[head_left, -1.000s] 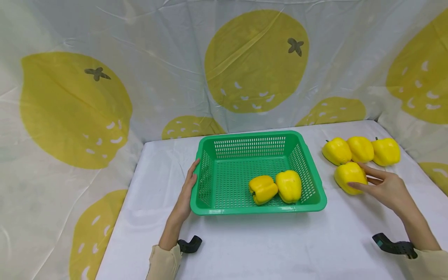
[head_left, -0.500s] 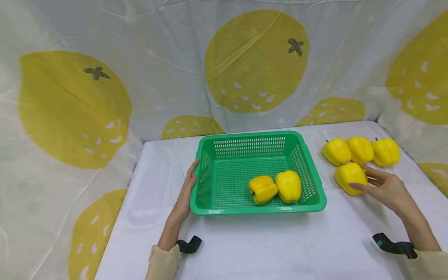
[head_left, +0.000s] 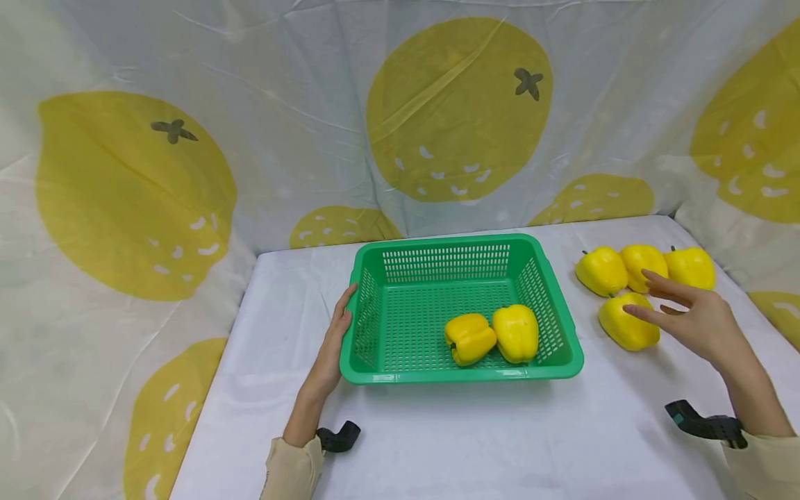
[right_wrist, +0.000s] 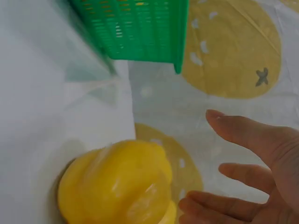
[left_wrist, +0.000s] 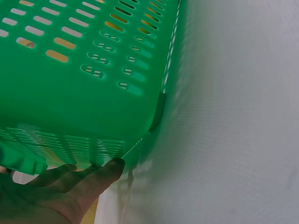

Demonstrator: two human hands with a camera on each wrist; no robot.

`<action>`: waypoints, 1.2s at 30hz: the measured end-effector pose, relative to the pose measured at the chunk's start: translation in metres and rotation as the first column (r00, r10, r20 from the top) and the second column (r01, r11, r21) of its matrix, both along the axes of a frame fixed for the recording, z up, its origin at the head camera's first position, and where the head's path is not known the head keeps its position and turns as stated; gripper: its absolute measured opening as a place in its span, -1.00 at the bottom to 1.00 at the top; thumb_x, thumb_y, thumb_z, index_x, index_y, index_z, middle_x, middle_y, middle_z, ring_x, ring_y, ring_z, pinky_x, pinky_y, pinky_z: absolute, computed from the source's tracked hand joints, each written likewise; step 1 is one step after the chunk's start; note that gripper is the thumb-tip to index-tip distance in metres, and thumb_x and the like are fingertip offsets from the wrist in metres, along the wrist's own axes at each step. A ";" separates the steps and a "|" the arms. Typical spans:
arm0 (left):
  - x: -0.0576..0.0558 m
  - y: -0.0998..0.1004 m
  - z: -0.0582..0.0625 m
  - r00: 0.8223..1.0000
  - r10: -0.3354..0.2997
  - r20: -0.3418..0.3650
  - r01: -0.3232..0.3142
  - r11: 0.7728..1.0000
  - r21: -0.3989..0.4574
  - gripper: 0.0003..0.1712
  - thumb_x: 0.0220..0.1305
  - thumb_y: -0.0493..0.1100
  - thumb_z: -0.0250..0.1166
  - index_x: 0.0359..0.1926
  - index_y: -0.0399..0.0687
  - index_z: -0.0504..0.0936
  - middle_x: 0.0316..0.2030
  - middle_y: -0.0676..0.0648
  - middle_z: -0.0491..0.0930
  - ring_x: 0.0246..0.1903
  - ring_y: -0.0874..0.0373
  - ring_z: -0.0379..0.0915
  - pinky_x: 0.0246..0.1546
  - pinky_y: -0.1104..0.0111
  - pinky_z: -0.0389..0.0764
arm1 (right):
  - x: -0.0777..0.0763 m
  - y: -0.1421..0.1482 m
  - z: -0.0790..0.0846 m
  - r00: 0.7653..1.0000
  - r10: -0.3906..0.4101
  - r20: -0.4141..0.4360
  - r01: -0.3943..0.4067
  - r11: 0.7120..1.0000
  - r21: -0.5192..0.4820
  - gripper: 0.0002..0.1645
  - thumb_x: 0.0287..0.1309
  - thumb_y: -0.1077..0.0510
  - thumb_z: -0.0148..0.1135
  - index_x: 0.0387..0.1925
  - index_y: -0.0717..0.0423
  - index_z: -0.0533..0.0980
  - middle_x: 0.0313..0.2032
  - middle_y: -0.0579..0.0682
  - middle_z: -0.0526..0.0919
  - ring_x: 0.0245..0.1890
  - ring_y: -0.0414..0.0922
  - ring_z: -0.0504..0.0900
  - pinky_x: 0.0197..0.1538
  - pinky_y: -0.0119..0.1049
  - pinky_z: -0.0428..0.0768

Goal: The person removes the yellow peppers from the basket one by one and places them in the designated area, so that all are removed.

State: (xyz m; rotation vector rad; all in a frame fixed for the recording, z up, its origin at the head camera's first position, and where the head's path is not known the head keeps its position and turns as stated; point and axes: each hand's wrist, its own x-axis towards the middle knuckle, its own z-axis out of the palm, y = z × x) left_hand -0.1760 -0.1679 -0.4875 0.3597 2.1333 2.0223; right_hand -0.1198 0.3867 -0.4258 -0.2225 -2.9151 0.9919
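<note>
Against the left side of a green plastic basket (head_left: 459, 376), my left hand (head_left: 326, 355) rests with its fingers straight. The left wrist view shows those fingers touching the basket's slotted wall. Two yellow bell peppers, one on its side (head_left: 470, 338) and one beside it (head_left: 515, 333), lie in the basket's right front part. On the right, my right hand (head_left: 703, 321) hovers just above a yellow bell pepper (head_left: 625, 332) on the table, fingers spread and holding nothing. In the right wrist view a gap shows between the fingers and that bell pepper (right_wrist: 117, 184).
Behind the front pepper stand three more yellow bell peppers in a row: left (head_left: 600, 271), middle (head_left: 640, 262) and right (head_left: 694, 267). A white cloth (head_left: 500, 444) covers the table. A lemon-print curtain (head_left: 300, 139) hangs behind and at both sides.
My right hand has let go of the front bell pepper and risen slightly off it, moving a little right. The left hand and the basket stay where they were.
</note>
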 end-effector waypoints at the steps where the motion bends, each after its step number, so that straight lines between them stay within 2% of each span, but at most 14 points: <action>1: 0.000 0.000 0.000 1.000 -0.001 -0.004 0.001 1.000 0.002 -0.41 0.69 0.17 -0.36 0.63 0.48 -0.08 0.65 0.12 -0.19 0.57 -0.01 -0.17 0.49 -0.08 -0.06 | -0.003 -0.003 0.005 1.000 0.011 -0.017 -0.011 1.000 -0.002 0.02 0.24 -0.24 0.43 0.50 0.24 0.29 0.31 0.48 0.47 0.18 0.21 0.54 -0.24 -0.70 0.54; 2: 0.001 0.000 0.000 1.000 0.000 -0.004 0.000 1.000 0.002 -0.41 0.69 0.17 -0.36 0.63 0.49 -0.08 0.65 0.13 -0.19 0.57 0.00 -0.17 0.49 -0.08 -0.06 | -0.006 -0.007 0.010 0.999 0.025 -0.033 -0.026 1.000 -0.015 -0.01 0.25 -0.23 0.43 0.50 0.20 0.32 0.33 0.46 0.47 0.15 0.01 0.58 -0.28 -0.82 0.41; 3: 0.001 -0.001 0.001 1.000 0.000 -0.003 0.000 1.000 0.003 -0.42 0.69 0.18 -0.35 0.63 0.50 -0.07 0.65 0.15 -0.18 0.57 0.01 -0.17 0.49 -0.08 -0.07 | -0.009 -0.011 0.015 0.998 0.040 -0.042 -0.041 0.999 -0.025 -0.03 0.26 -0.22 0.42 0.51 0.16 0.32 0.36 0.43 0.45 0.13 -0.19 0.57 -0.27 -0.86 0.36; 7: 0.002 -0.001 0.001 1.000 0.000 -0.005 0.000 1.000 0.005 -0.42 0.69 0.18 -0.35 0.63 0.52 -0.07 0.64 0.17 -0.17 0.58 0.02 -0.18 0.49 -0.07 -0.07 | -0.023 -0.029 0.033 0.990 0.117 -0.074 -0.120 0.992 -0.036 -0.12 0.28 -0.18 0.41 0.51 0.04 0.35 0.42 0.31 0.43 0.15 -0.27 0.54 -0.17 -0.92 0.29; 10: 0.002 -0.001 0.001 1.000 -0.002 -0.002 0.002 1.000 0.007 -0.42 0.69 0.17 -0.36 0.62 0.52 -0.07 0.64 0.18 -0.17 0.57 0.03 -0.17 0.49 -0.06 -0.05 | -0.033 -0.044 0.045 0.983 0.169 -0.072 -0.171 0.985 -0.020 -0.13 0.29 -0.17 0.41 0.52 0.02 0.35 0.43 0.25 0.45 0.26 0.17 0.47 -0.13 -0.93 0.27; 11: 0.002 -0.001 0.001 1.000 -0.002 -0.001 0.002 1.000 0.007 -0.43 0.69 0.17 -0.35 0.62 0.53 -0.07 0.64 0.18 -0.17 0.57 0.03 -0.16 0.49 -0.06 -0.05 | -0.036 -0.049 0.049 0.979 0.189 -0.074 -0.190 0.982 -0.010 -0.13 0.29 -0.16 0.41 0.52 0.03 0.35 0.42 0.24 0.46 0.27 0.18 0.47 -0.07 -0.86 0.38; 12: 0.002 -0.001 0.000 1.000 -0.002 0.001 0.002 1.000 0.007 -0.43 0.69 0.17 -0.36 0.62 0.53 -0.07 0.64 0.19 -0.17 0.57 0.03 -0.16 0.49 -0.06 -0.06 | -0.039 -0.054 0.052 0.975 0.209 -0.072 -0.209 0.978 -0.003 -0.13 0.30 -0.16 0.40 0.52 0.03 0.34 0.42 0.24 0.46 0.28 0.19 0.48 0.01 -0.74 0.49; 14: 0.002 -0.001 0.000 1.000 0.001 0.002 -0.001 1.000 0.006 -0.43 0.70 0.16 -0.36 0.62 0.54 -0.06 0.64 0.19 -0.16 0.56 0.04 -0.16 0.49 -0.06 -0.07 | -0.046 -0.065 0.059 0.965 0.250 -0.076 -0.251 0.968 -0.001 -0.14 0.30 -0.13 0.41 0.52 0.02 0.34 0.43 0.21 0.46 0.29 0.20 0.49 0.15 -0.37 0.61; 17: 0.002 -0.001 0.001 1.000 0.005 0.004 -0.005 1.000 0.003 -0.44 0.69 0.16 -0.35 0.61 0.56 -0.05 0.63 0.21 -0.15 0.56 0.04 -0.15 0.49 -0.05 -0.08 | -0.055 -0.082 0.067 0.943 0.322 -0.089 -0.324 0.946 -0.010 -0.16 0.32 -0.07 0.41 0.52 0.05 0.33 0.44 0.21 0.45 0.32 0.23 0.49 0.25 0.15 0.47; 19: 0.002 -0.001 0.001 1.000 0.007 0.005 -0.007 1.000 0.001 -0.44 0.69 0.17 -0.34 0.61 0.57 -0.04 0.63 0.21 -0.15 0.55 0.04 -0.15 0.49 -0.05 -0.07 | -0.061 -0.093 0.071 0.925 0.368 -0.098 -0.373 0.927 -0.039 -0.16 0.33 -0.03 0.40 0.53 0.07 0.31 0.45 0.22 0.42 0.34 0.25 0.47 0.29 0.24 0.44; 23: 0.002 0.000 0.001 1.000 0.006 0.009 -0.006 1.000 -0.002 -0.44 0.69 0.18 -0.34 0.61 0.58 -0.05 0.63 0.21 -0.15 0.54 0.03 -0.12 0.47 -0.05 -0.03 | -0.072 -0.113 0.079 0.889 0.439 -0.126 -0.451 0.889 -0.084 -0.17 0.32 0.05 0.41 0.53 0.04 0.31 0.48 0.18 0.40 0.40 0.23 0.43 0.34 0.28 0.42; 26: 0.002 0.000 0.002 1.000 0.008 0.011 -0.008 1.000 -0.006 -0.44 0.69 0.18 -0.34 0.61 0.58 -0.04 0.63 0.20 -0.14 0.53 0.03 -0.11 0.46 -0.04 -0.02 | -0.080 -0.127 0.085 0.877 0.462 -0.129 -0.476 0.872 -0.116 -0.18 0.31 0.07 0.42 0.53 -0.05 0.33 0.50 0.10 0.38 0.44 0.15 0.40 0.40 0.24 0.39; 31: 0.002 0.000 0.002 1.000 0.011 0.008 -0.011 1.000 -0.010 -0.44 0.69 0.19 -0.34 0.61 0.58 -0.04 0.63 0.20 -0.14 0.53 0.03 -0.11 0.46 -0.04 -0.01 | -0.093 -0.149 0.087 0.850 0.514 -0.111 -0.526 0.835 -0.159 -0.18 0.32 0.07 0.41 0.53 -0.05 0.32 0.53 0.09 0.33 0.48 0.15 0.36 0.43 0.21 0.37; 36: 0.002 0.001 0.002 1.000 0.008 0.005 -0.008 1.000 -0.010 -0.43 0.69 0.20 -0.36 0.62 0.56 -0.06 0.64 0.16 -0.16 0.52 0.01 -0.10 0.45 -0.04 0.02 | -0.106 -0.167 0.081 0.799 0.592 -0.110 -0.602 0.786 -0.143 -0.20 0.35 0.06 0.38 0.53 0.03 0.31 0.51 0.19 0.35 0.47 0.22 0.33 0.42 0.27 0.36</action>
